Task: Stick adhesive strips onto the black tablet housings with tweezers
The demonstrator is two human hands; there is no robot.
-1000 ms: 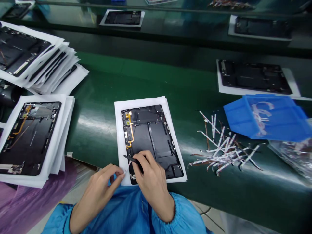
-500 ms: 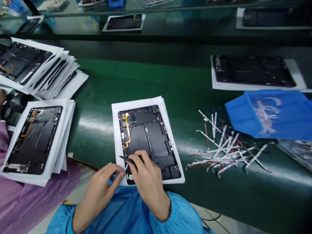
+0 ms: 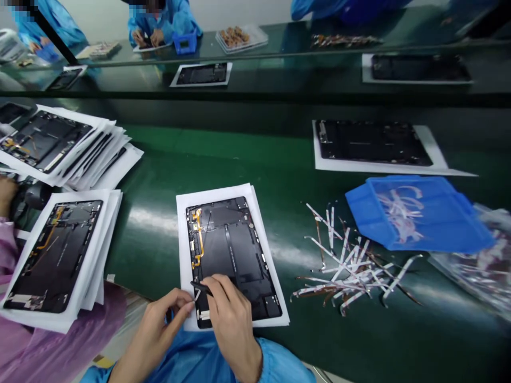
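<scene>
one head-worn camera looks forward and down, close above the left hand and right hand.

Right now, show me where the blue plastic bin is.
In the head view, the blue plastic bin sits at the right of the green belt, between a pile of white strips and a clear plastic bag.

The right hand grips black tweezers over a tablet rear housing, the left hand just beside.

Black tablet rear housing lying flat on white paper sheet; orange flex cable along its left side; black tweezers and thin white strip over its near end.
</scene>
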